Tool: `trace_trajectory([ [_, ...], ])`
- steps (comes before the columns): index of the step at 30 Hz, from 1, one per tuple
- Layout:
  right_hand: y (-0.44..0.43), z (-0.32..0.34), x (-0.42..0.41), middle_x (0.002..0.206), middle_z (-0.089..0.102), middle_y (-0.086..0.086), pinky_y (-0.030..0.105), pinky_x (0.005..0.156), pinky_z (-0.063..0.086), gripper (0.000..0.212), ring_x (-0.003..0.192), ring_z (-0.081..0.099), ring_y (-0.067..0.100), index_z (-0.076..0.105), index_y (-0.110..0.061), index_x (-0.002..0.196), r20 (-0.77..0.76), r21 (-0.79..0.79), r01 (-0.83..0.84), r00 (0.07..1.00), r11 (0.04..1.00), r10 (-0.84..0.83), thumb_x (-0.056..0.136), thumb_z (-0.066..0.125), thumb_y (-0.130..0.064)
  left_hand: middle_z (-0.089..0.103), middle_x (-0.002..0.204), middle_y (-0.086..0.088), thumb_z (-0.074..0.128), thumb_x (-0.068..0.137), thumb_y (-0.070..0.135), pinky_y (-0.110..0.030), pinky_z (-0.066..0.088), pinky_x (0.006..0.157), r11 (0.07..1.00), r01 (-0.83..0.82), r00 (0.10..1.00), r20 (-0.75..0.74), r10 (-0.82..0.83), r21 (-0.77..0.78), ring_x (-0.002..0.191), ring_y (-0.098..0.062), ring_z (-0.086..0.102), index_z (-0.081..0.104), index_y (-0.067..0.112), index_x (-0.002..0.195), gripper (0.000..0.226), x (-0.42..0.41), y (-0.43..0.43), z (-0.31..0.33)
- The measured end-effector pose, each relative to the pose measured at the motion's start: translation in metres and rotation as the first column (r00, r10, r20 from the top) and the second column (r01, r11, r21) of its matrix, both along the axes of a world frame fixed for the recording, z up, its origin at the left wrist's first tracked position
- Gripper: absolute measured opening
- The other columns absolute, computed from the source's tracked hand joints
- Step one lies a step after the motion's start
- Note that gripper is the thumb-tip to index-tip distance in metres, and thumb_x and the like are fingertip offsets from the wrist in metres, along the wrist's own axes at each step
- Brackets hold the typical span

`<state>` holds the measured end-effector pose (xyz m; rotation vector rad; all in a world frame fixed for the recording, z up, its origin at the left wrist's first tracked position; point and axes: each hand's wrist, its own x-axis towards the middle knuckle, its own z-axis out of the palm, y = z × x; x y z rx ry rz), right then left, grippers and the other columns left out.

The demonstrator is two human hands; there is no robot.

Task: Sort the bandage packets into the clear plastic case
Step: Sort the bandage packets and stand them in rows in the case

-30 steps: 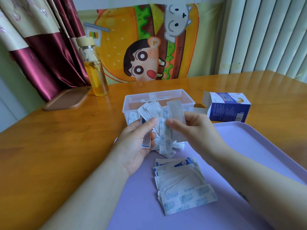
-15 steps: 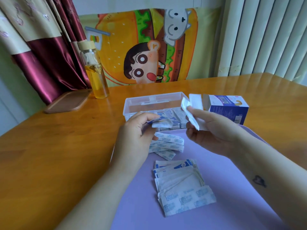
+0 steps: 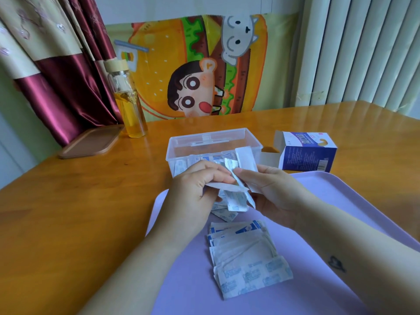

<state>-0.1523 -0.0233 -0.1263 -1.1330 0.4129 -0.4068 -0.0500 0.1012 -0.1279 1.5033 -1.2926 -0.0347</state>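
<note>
White packets pinched between left hand, right hand

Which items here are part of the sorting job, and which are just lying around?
Job: clear plastic case; held bandage packets, in left hand and right hand; packet pile; purple tray.
Lying about: open bandage box; glass bottle; brown tray.

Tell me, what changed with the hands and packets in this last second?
Half a second ago the hands were apart; now the left hand and right hand have come back together before the clear case, both pinching bandage packets. The stack of packets on the purple tray, the blue box and the bottle stayed put.
</note>
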Motion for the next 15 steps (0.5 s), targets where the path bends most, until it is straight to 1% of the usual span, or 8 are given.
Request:
trace_trajectory([
  [3,0.001,0.0,0.001,0.091,0.07,0.015,0.028,0.066,0.056,0.016,0.078,0.068,0.022,0.068,0.0,0.1,0.002,-0.056,0.065,0.998,0.996,-0.065,0.09,0.059,-0.008,0.066,0.094,0.018,0.049,0.084,-0.02,-0.016,0.052,0.068,1.0,0.019,0.998,-0.057,-0.018,0.019,0.09,-0.003,0.063,0.07,0.033,0.079,0.057,-0.001,0.0,0.001],
  [5,0.0,0.0,0.001,0.089,0.069,0.012,0.029,0.075,0.056,0.012,0.078,0.063,0.02,0.069,-0.004,0.097,0.006,-0.109,0.132,0.991,0.985,-0.132,0.089,0.06,-0.009,0.068,0.097,0.015,0.043,0.091,-0.012,-0.014,0.051,0.072,0.998,0.037,0.973,-0.229,-0.027,0.041,0.093,-0.001,0.064,0.071,0.028,0.081,0.05,-0.004,0.001,0.003],
  [6,0.0,0.0,0.001,0.084,0.065,0.011,0.03,0.078,0.052,0.011,0.075,0.057,0.02,0.069,-0.006,0.095,0.014,-0.144,0.163,0.987,0.976,-0.162,0.088,0.061,-0.009,0.07,0.097,0.012,0.041,0.093,-0.008,-0.015,0.051,0.069,0.999,0.043,0.916,-0.399,-0.033,0.016,0.088,-0.002,0.066,0.072,0.026,0.08,0.048,-0.006,0.001,0.005],
  [8,0.002,0.001,0.001,0.067,0.057,0.003,0.026,0.071,0.045,0.008,0.061,0.048,0.012,0.069,-0.008,0.091,0.037,-0.219,0.203,0.979,0.954,-0.2,0.088,0.061,-0.008,0.069,0.093,0.006,0.04,0.096,-0.002,-0.018,0.052,0.057,0.999,0.031,0.672,-0.739,-0.05,-0.039,0.065,-0.006,0.063,0.072,0.022,0.079,0.044,-0.003,-0.001,0.006],
  [9,0.004,0.001,0.001,0.057,0.055,-0.006,0.023,0.067,0.042,0.008,0.052,0.046,0.005,0.068,-0.008,0.091,0.044,-0.259,0.215,0.977,0.942,-0.21,0.088,0.061,-0.008,0.067,0.091,0.002,0.042,0.096,0.001,-0.018,0.049,0.051,0.999,0.029,0.56,-0.827,-0.048,-0.038,0.056,-0.006,0.056,0.072,0.02,0.085,0.037,-0.001,-0.002,0.004],
  [11,0.008,0.001,0.002,0.043,0.051,-0.016,0.018,0.06,0.039,0.007,0.04,0.046,-0.001,0.067,-0.008,0.092,0.053,-0.338,0.228,0.973,0.913,-0.223,0.088,0.061,-0.008,0.067,0.088,-0.001,0.049,0.095,0.015,-0.02,0.047,0.049,0.99,0.144,0.444,-0.894,-0.063,0.001,0.053,-0.009,0.055,0.069,0.016,0.101,0.02,-0.002,-0.002,0.004],
  [13,0.011,-0.001,0.002,0.041,0.05,-0.017,0.017,0.056,0.036,0.003,0.039,0.046,-0.001,0.066,-0.011,0.085,0.061,-0.41,0.234,0.971,0.882,-0.23,0.087,0.064,-0.011,0.073,0.095,-0.006,0.055,0.089,0.023,-0.034,0.057,0.07,0.955,0.286,0.486,-0.87,-0.078,0.074,0.074,-0.022,0.069,0.067,0.015,0.107,0.023,-0.005,-0.002,0.0],
  [15,0.012,-0.004,0.004,0.045,0.052,-0.017,0.018,0.054,0.036,0.007,0.042,0.044,-0.001,0.066,-0.012,0.082,0.055,-0.467,0.253,0.965,0.847,-0.258,0.088,0.063,-0.016,0.073,0.099,-0.011,0.059,0.084,0.017,-0.047,0.054,0.086,0.954,0.277,0.528,-0.848,-0.052,0.114,0.092,-0.03,0.069,0.067,0.014,0.104,0.022,-0.006,-0.003,-0.003],
])
